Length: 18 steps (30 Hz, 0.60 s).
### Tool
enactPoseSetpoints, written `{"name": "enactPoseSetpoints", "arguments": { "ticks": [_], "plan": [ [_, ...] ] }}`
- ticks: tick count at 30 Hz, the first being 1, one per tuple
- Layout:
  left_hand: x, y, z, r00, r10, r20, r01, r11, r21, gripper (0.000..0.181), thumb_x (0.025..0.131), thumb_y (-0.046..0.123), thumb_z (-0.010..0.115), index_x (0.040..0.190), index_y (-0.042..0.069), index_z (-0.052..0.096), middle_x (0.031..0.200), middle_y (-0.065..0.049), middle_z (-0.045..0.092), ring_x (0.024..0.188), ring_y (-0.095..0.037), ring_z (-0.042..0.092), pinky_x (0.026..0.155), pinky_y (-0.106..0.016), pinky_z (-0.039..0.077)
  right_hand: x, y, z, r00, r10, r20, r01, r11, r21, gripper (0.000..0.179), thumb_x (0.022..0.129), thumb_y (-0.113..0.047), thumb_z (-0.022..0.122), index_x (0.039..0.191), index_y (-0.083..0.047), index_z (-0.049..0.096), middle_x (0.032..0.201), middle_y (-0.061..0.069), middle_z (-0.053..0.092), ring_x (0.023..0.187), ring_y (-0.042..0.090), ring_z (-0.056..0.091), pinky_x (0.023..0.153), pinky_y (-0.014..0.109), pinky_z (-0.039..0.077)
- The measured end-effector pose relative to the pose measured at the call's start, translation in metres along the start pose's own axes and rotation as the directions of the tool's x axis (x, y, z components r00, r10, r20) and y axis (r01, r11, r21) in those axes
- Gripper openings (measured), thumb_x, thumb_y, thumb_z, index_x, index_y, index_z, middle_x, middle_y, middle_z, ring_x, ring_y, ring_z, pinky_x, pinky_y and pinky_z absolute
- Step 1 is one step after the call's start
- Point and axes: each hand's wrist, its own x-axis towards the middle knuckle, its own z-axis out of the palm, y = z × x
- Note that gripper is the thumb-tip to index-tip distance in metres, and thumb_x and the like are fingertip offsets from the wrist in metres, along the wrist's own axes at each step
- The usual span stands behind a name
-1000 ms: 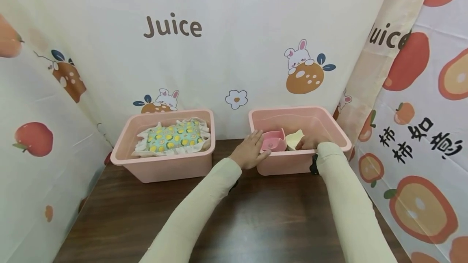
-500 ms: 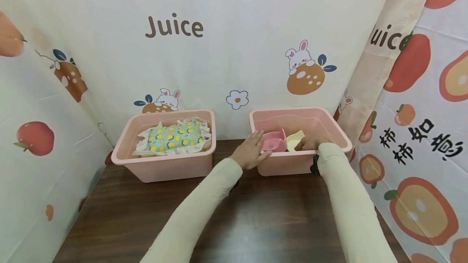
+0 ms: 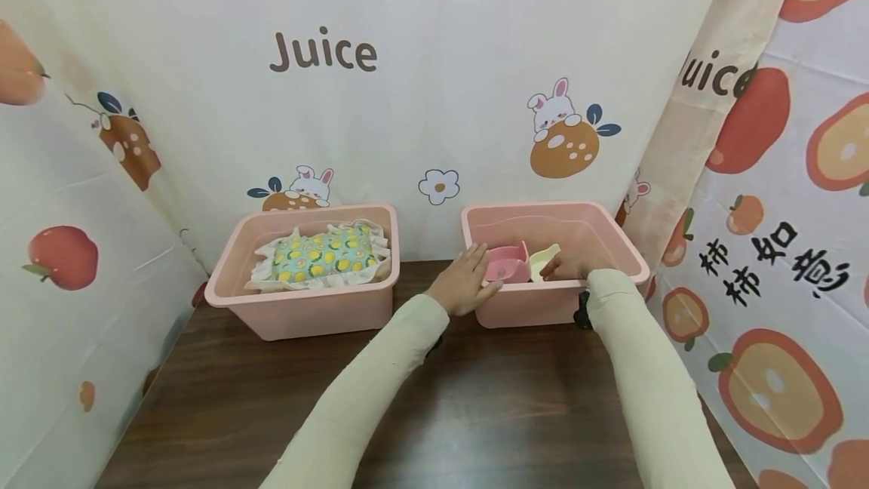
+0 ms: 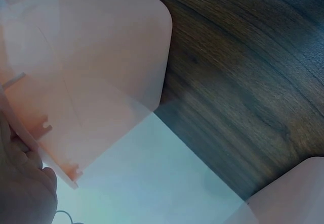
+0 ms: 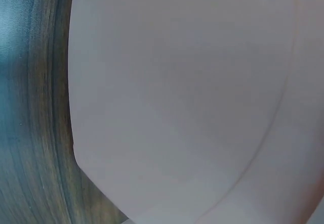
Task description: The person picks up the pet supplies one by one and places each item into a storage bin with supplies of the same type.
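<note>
My left hand [image 3: 462, 282] lies at the left rim of the right-hand pink bin [image 3: 526, 306], its fingers stretched along the rim and the thumb apart. In the left wrist view, fingertips [image 4: 35, 159] show right at the rim. My right hand [image 3: 572, 267] reaches over the front rim into this bin and pinches the right edge of a pale yellow dish with a pointed corner [image 3: 541, 259]. Left of it inside the bin sits a pink dish with a raised edge [image 3: 505, 266]. The right wrist view shows only the bin's outer wall [image 5: 177, 82] and table.
Another pink bin [image 3: 319, 317] stands on the left, holding a frilled pillow with a lemon print [image 3: 326, 253]. Both bins stand on a dark wooden table [image 3: 407, 413], against a fruit-printed curtain [image 3: 421, 112]. A gap separates the bins.
The yellow dish has turned slightly and shows narrower, with the right fingers shifted a little to the left. The left hand stays at the rim.
</note>
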Motion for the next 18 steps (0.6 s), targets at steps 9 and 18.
{"name": "enactPoseSetpoints", "arguments": {
  "ticks": [9, 18],
  "plan": [
    [0.004, -0.002, 0.004, 0.999, 0.033, -0.018, -0.033, 0.999, 0.016, 0.071, 0.101, 0.051, 0.030, 0.152, 0.002, 0.021, 0.160, -0.011, 0.013, 0.148, -0.025, 0.008, 0.119, -0.034, 0.012, -0.042, -0.066, 0.002, 0.967, 0.105, -0.232, -0.121, 0.991, -0.055, 0.029, 0.094, -0.017, 0.058, 0.113, 0.003, 0.068, 0.107, 0.016, 0.069, 0.097, 0.027, 0.062, 0.086, 0.041, 0.050],
    [0.001, -0.004, 0.001, 1.000, -0.001, 0.019, 0.000, 1.000, 0.013, 0.072, 0.101, 0.051, 0.029, 0.153, 0.004, 0.015, 0.161, -0.010, 0.008, 0.148, -0.024, 0.003, 0.119, -0.039, 0.013, -0.041, -0.078, 0.003, 0.933, -0.129, -0.335, 0.060, 0.976, -0.209, 0.027, 0.094, -0.012, 0.056, 0.109, 0.007, 0.069, 0.105, 0.020, 0.069, 0.098, 0.032, 0.063, 0.088, 0.048, 0.050]
  ]
}}
